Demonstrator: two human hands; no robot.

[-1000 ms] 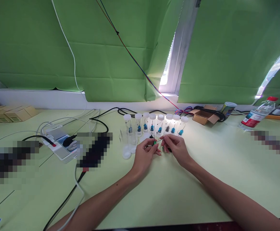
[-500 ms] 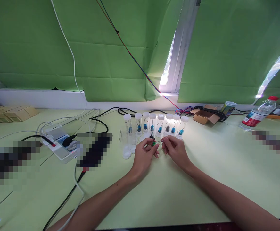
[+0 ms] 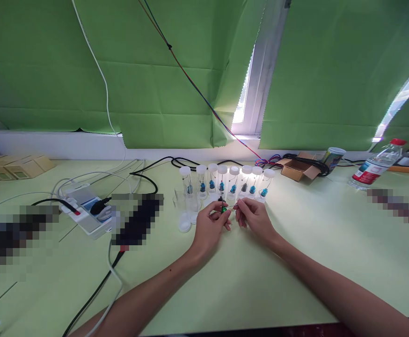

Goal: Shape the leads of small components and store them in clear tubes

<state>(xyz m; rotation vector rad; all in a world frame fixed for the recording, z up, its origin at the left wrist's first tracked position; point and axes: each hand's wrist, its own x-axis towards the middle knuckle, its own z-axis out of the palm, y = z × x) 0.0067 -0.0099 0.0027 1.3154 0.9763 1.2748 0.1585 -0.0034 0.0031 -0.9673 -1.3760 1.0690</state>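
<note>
While the left hand pinches a small green piece, the right hand, close by, grips a thin strand beside it; beyond stand white-capped vials, and, far right, a bottle whose red-and-white label is illegible.

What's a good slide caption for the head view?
Left hand holding a green piece, right hand pinching something thin, near clear tubes.
</note>
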